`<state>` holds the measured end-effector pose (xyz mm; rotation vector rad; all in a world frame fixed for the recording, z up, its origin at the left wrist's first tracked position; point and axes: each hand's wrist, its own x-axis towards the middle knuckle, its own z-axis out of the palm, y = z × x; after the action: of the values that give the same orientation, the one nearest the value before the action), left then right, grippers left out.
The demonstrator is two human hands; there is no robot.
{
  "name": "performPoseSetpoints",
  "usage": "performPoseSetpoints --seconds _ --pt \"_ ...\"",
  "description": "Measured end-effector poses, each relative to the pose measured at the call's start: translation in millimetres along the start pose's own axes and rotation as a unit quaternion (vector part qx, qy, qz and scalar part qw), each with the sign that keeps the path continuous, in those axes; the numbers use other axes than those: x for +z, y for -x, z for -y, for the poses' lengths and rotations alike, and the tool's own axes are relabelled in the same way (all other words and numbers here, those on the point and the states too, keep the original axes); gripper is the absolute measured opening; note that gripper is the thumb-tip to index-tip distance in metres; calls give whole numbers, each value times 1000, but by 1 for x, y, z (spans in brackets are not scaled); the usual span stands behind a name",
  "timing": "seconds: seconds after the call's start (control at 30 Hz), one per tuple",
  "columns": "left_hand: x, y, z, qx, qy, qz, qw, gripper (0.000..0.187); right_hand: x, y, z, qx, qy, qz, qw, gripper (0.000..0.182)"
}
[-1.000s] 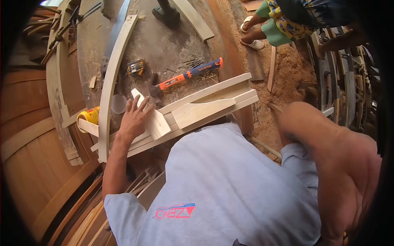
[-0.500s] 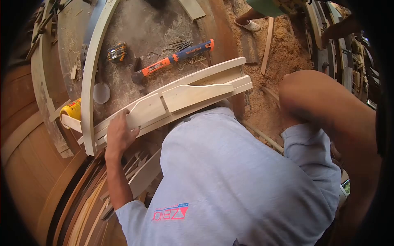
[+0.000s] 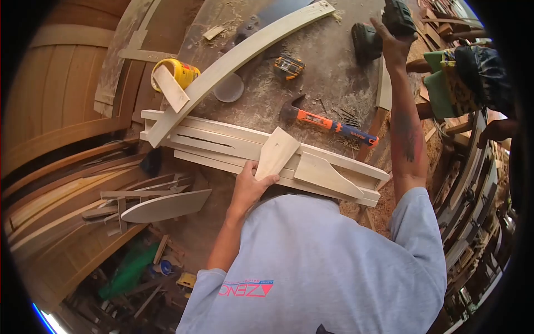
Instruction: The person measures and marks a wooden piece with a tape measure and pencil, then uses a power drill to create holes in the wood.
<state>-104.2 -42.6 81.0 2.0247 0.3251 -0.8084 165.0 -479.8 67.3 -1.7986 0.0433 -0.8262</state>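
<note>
My left hand (image 3: pixel 253 186) grips the near end of a short, tapered pale wood piece (image 3: pixel 278 151), thumb on its face. That piece lies slantwise across a long slotted wooden frame (image 3: pixel 211 139). Just right of it, a second short piece with a wavy edge (image 3: pixel 324 173) rests along the frame. Out at the far right of the bench, my right hand (image 3: pixel 397 47) is closed on a black power tool (image 3: pixel 399 18), partly cut off by the view. Another black tool part (image 3: pixel 366 43) is beside that hand.
Beyond the frame lie a hammer (image 3: pixel 334 126), loose nails (image 3: pixel 349 118) and a tape measure (image 3: pixel 289 66). A curved wood strip (image 3: pixel 239 67) overlaps the frame's left end, near a yellow container (image 3: pixel 183 74). Another person (image 3: pixel 473 72) is at the upper right.
My right arm has reached from the lower right to the black tool on the bench. The piece under my left hand has turned from lying along the frame to slanting across it. The view has swung.
</note>
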Motion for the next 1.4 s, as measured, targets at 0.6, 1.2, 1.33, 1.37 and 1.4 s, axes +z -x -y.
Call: performPoseSetpoints --seconds 0.6,1.2,1.33,1.37,1.4 --pt "-1 -38 11 295 -220 -105 924 80 -72 50 274 298 202 284 889 39" --pt "15 -60 10 359 -173 -37 916 82 26 206 341 464 298 394 735 29" --pt "14 -60 9 359 -164 -37 918 83 22 213 332 463 302 386 738 25" --pt "13 -60 9 358 -165 -33 919 83 22 212 331 467 302 386 736 25" --pt "14 -60 9 358 -157 -34 920 83 21 211 330 461 310 397 730 25"
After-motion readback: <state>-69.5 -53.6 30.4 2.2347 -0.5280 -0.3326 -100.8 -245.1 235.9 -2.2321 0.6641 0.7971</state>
